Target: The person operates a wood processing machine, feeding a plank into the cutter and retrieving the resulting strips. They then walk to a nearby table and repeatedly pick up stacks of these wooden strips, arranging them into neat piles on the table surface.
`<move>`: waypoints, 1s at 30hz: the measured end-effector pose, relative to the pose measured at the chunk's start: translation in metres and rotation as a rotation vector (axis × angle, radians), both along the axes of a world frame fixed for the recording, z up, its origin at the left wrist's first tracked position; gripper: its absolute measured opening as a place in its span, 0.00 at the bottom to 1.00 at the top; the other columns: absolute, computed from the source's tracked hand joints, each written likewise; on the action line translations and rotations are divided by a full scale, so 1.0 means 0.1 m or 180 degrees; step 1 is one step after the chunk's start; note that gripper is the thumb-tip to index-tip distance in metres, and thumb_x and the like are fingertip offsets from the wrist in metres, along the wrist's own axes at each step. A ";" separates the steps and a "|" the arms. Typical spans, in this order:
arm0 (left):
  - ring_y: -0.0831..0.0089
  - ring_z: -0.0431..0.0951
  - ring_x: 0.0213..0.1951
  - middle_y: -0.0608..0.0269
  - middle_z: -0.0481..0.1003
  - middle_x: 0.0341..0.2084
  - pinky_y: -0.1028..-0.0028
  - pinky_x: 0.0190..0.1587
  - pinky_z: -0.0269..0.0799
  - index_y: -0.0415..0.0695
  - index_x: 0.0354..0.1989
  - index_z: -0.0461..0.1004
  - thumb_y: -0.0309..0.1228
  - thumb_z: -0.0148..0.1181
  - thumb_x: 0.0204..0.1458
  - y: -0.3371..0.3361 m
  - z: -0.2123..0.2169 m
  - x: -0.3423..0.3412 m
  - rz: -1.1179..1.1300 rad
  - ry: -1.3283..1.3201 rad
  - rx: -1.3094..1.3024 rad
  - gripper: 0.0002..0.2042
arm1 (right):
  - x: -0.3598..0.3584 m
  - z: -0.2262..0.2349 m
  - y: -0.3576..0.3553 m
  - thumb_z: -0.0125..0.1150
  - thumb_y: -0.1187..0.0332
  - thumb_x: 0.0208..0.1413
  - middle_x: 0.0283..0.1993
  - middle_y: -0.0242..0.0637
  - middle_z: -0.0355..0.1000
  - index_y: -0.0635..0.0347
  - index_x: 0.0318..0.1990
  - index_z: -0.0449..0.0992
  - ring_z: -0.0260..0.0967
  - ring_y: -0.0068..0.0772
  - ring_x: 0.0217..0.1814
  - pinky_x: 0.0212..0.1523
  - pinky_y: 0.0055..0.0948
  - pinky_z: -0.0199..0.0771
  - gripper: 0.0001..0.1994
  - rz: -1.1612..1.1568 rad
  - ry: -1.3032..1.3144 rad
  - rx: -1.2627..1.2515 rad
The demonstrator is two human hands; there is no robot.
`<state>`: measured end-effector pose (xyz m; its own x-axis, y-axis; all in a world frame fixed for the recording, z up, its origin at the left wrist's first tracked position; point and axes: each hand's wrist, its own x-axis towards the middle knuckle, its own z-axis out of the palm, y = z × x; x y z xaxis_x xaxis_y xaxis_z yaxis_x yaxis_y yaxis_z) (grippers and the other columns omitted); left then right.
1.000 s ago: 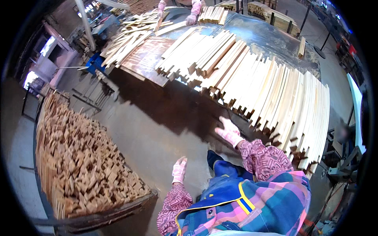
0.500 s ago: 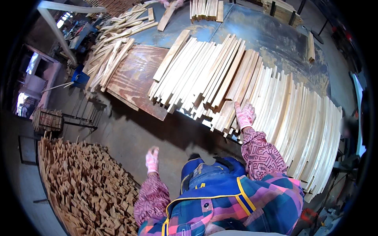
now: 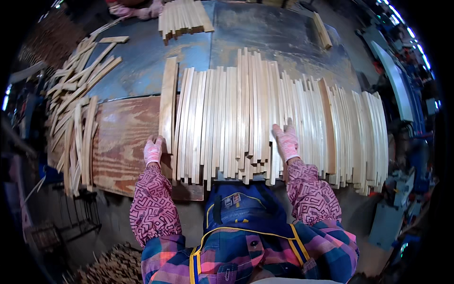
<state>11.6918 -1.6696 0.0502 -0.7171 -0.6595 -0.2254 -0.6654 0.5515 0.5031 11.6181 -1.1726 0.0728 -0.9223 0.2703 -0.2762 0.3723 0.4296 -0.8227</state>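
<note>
A long row of pale wooden strips [image 3: 227, 123] lies side by side across the table, their near ends uneven. At the row's left end a wider wooden board [image 3: 169, 94] stands slightly apart from the strips. My left hand [image 3: 153, 150], in a pink-and-white glove, is at the near left edge of that board, fingers stretched toward it; whether it presses on the board I cannot tell. My right hand [image 3: 287, 141], gloved alike, rests on the strips right of the middle, fingers spread and closed around nothing.
Loose strips [image 3: 85, 137] lie in a jumble at the left. A bundle of strips [image 3: 184, 19] sits at the far side, near another person's gloved hand [image 3: 137, 10]. A single strip [image 3: 321, 31] lies far right. Cut wood pieces [image 3: 118, 265] are heaped at lower left.
My left hand has come up from beside my body to the wider board. The view has turned toward the row. My right hand stays on the strips, fingers still spread.
</note>
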 end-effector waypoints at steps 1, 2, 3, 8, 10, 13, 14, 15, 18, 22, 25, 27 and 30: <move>0.47 0.76 0.48 0.41 0.76 0.45 0.59 0.52 0.70 0.38 0.57 0.68 0.49 0.55 0.55 -0.05 -0.13 -0.09 -0.0196 0.0281 0.0397 0.29 | -0.02 0.13 -0.10 0.58 0.43 0.53 0.69 0.59 0.52 0.55 0.71 0.46 0.55 0.53 0.69 0.67 0.39 0.59 0.45 0.0096 -0.0175 0.0626; 0.47 0.76 0.48 0.40 0.76 0.45 0.59 0.52 0.70 0.37 0.57 0.68 0.49 0.55 0.54 -0.02 -0.15 -0.18 -0.0247 -0.0050 0.0191 0.29 | -0.05 0.24 -0.22 0.57 0.42 0.53 0.69 0.59 0.52 0.56 0.71 0.45 0.55 0.55 0.69 0.67 0.40 0.59 0.45 0.0251 -0.0349 0.1229; 0.46 0.76 0.48 0.39 0.76 0.45 0.59 0.51 0.70 0.36 0.56 0.68 0.49 0.55 0.54 0.09 -0.19 -0.29 -0.0282 -0.0379 -0.0018 0.30 | -0.05 0.17 -0.26 0.56 0.41 0.53 0.68 0.59 0.53 0.57 0.71 0.44 0.55 0.56 0.69 0.67 0.41 0.59 0.46 0.0256 -0.0332 0.1436; 0.50 0.78 0.43 0.40 0.76 0.41 0.63 0.49 0.71 0.31 0.54 0.68 0.49 0.63 0.46 0.07 -0.23 -0.38 -0.0418 -0.0029 0.1618 0.34 | 0.01 -0.01 -0.43 0.54 0.40 0.54 0.67 0.61 0.54 0.63 0.71 0.43 0.55 0.58 0.68 0.65 0.45 0.59 0.47 0.0143 -0.0292 0.2018; 0.54 0.78 0.39 0.43 0.77 0.39 0.64 0.45 0.72 0.29 0.52 0.68 0.49 0.65 0.44 -0.01 -0.22 -0.49 -0.0438 -0.0410 0.1558 0.35 | 0.00 0.00 -0.41 0.54 0.40 0.54 0.66 0.61 0.55 0.63 0.71 0.43 0.57 0.59 0.66 0.64 0.45 0.61 0.47 0.0173 -0.0296 0.2049; 0.58 0.79 0.36 0.46 0.78 0.35 0.65 0.40 0.73 0.28 0.47 0.70 0.48 0.66 0.43 -0.03 -0.24 -0.52 -0.0275 -0.0823 0.1663 0.33 | -0.05 -0.03 -0.45 0.53 0.40 0.55 0.66 0.62 0.56 0.63 0.71 0.43 0.58 0.59 0.65 0.63 0.45 0.61 0.47 0.0228 -0.0359 0.2121; 0.59 0.79 0.35 0.47 0.78 0.34 0.65 0.39 0.73 0.27 0.45 0.71 0.48 0.66 0.43 0.00 -0.23 -0.51 -0.0196 -0.0933 0.1726 0.32 | -0.06 -0.05 -0.46 0.53 0.40 0.55 0.66 0.62 0.56 0.63 0.71 0.43 0.58 0.59 0.66 0.63 0.45 0.61 0.47 0.0250 -0.0285 0.2135; 0.59 0.79 0.32 0.49 0.78 0.30 0.65 0.36 0.73 0.29 0.42 0.72 0.47 0.65 0.44 0.06 -0.22 -0.49 0.0000 -0.0900 0.1576 0.29 | -0.06 -0.07 -0.46 0.53 0.40 0.55 0.66 0.62 0.56 0.63 0.71 0.43 0.58 0.59 0.66 0.63 0.45 0.61 0.47 0.0273 -0.0208 0.2147; 0.60 0.77 0.39 0.44 0.75 0.39 0.66 0.39 0.74 0.31 0.45 0.70 0.42 0.64 0.46 0.36 0.52 -0.42 0.0110 -0.1222 0.1489 0.26 | -0.01 -0.06 -0.41 0.53 0.41 0.55 0.66 0.62 0.55 0.63 0.71 0.43 0.57 0.60 0.66 0.64 0.45 0.60 0.46 0.0215 -0.0280 0.2099; 0.60 0.76 0.44 0.42 0.75 0.43 0.67 0.45 0.75 0.33 0.52 0.66 0.35 0.66 0.45 0.02 0.21 0.07 -0.0001 -0.0630 0.0401 0.27 | -0.06 0.05 -0.44 0.55 0.42 0.55 0.67 0.62 0.54 0.64 0.71 0.43 0.57 0.59 0.67 0.66 0.44 0.58 0.46 0.0219 -0.0234 0.1905; 0.60 0.76 0.46 0.43 0.75 0.43 0.66 0.49 0.74 0.32 0.53 0.65 0.33 0.68 0.44 0.45 0.56 0.29 0.0096 0.0316 0.1271 0.29 | -0.02 -0.05 -0.34 0.55 0.42 0.55 0.68 0.61 0.52 0.64 0.71 0.42 0.56 0.58 0.67 0.67 0.43 0.57 0.47 0.0239 -0.0055 0.1794; 0.61 0.77 0.43 0.48 0.74 0.43 0.68 0.46 0.75 0.34 0.54 0.66 0.32 0.69 0.42 0.89 0.57 0.23 0.0063 0.0550 0.0631 0.30 | -0.05 0.07 -0.37 0.55 0.42 0.55 0.68 0.63 0.51 0.63 0.71 0.40 0.53 0.59 0.69 0.67 0.43 0.57 0.47 0.0362 -0.0294 0.1590; 0.53 0.68 0.56 0.42 0.64 0.56 0.65 0.59 0.65 0.35 0.64 0.53 0.44 0.64 0.44 1.74 0.61 -0.14 -0.0738 -0.0282 0.0939 0.42 | -0.06 0.03 -0.31 0.56 0.42 0.55 0.68 0.64 0.51 0.62 0.72 0.39 0.52 0.60 0.70 0.66 0.43 0.57 0.48 0.0480 -0.0281 0.1434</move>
<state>11.6780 -1.4958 0.1114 -0.8088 -0.3796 -0.4491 -0.5880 0.5326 0.6088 11.6119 -1.2037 0.0763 -0.9387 0.2461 -0.2414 0.3385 0.7905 -0.5104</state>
